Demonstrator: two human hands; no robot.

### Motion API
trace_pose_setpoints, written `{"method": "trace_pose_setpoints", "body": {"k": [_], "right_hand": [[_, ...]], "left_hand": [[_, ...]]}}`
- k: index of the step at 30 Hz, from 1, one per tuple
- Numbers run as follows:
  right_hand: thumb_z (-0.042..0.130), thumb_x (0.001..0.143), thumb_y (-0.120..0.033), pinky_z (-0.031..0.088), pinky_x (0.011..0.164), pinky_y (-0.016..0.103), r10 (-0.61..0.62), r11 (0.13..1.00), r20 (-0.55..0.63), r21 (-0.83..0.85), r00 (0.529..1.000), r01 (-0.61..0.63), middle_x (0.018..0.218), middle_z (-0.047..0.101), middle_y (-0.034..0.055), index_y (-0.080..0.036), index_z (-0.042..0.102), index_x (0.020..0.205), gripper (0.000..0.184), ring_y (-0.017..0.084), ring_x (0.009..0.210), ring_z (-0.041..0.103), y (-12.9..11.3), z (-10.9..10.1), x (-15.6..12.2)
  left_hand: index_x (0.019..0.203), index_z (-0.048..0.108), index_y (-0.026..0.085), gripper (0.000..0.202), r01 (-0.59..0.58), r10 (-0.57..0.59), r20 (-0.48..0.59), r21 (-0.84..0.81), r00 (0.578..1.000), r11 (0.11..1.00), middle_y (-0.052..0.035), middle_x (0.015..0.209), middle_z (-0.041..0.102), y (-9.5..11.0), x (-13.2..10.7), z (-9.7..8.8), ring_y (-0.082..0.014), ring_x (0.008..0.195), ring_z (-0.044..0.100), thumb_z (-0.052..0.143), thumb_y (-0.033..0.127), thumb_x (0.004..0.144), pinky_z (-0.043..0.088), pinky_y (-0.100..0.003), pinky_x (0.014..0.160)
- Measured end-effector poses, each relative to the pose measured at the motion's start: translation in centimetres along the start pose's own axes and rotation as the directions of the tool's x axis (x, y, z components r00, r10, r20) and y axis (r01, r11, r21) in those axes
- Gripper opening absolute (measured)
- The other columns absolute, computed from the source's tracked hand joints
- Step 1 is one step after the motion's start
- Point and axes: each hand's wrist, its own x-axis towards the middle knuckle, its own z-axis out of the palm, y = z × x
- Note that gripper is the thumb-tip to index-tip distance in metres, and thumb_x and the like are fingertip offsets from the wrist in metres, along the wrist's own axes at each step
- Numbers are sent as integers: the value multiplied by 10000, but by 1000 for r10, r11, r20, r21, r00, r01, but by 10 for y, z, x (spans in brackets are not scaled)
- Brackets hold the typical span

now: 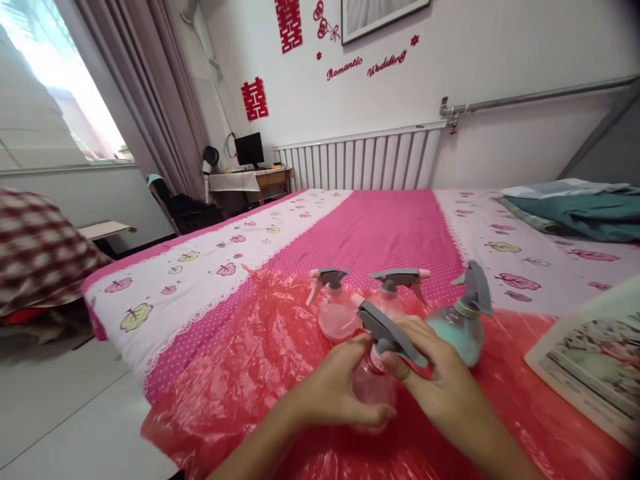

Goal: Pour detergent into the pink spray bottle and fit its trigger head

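Close in front of me is a clear pink spray bottle point(375, 390) with a grey spray head point(387, 330). Around its body wraps my left hand point(343, 383), thumb across the near side. My right hand point(433, 360) grips the spray head at the neck, fingers behind it and thumb on the near side. Just beyond stand a second pink spray bottle point(339, 317) and another pink-tipped spray bottle point(395, 277), the latter partly hidden by my right hand. To the right of that hand, a spray bottle with pale green contents point(460, 330) leans slightly.
A crumpled red plastic sheet point(240, 360) lies under the bottles on the pink and white bed point(395, 217). At right are a printed bag point(600, 353) and folded green cloth point(590, 210). A desk with a monitor point(250, 149) stands at the back left.
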Motion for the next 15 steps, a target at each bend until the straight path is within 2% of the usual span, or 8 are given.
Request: {"method": "trace_pose_setpoints", "body": {"k": [5,9,12,15], "right_hand": [[666,1026,-461,463,902,295,-69,993,-21,-100,997,67,1082,661,-3,-270,718,1097,210,160,1012,617,8,1,-3],[667,1022,-457,482,887,281,-114,986,-20,-125,993,110,1081,668,-8,-277,714,1093,199,156,1016,630,8,1,-4],[662,1020,-466,507,862,277,-109,987,1,-115,994,108,1077,685,0,-270,721,1079,214,155,981,652,5,0,-3],[649,1021,-493,526,846,280,-100,988,-47,-123,994,94,1075,697,10,-267,738,1070,248,168,995,671,3,-2,-2]], "left_hand": [[1306,669,166,713,6,-6,14,-18,1000,1000,-117,1317,688,-3,-1,1,-362,1217,642,903,337,654,488,-514,1138],[1354,651,174,753,3,-3,9,-21,1000,1000,-120,1362,673,-4,-1,2,-367,1251,632,896,357,666,466,-518,1167],[1337,662,177,734,17,-17,-8,-4,1000,1000,-117,1352,678,-3,-1,2,-357,1236,639,901,360,667,474,-516,1159],[1341,662,176,730,6,-6,17,-2,1000,1000,-120,1348,685,-4,-1,1,-354,1237,647,895,352,671,487,-514,1148]]}}
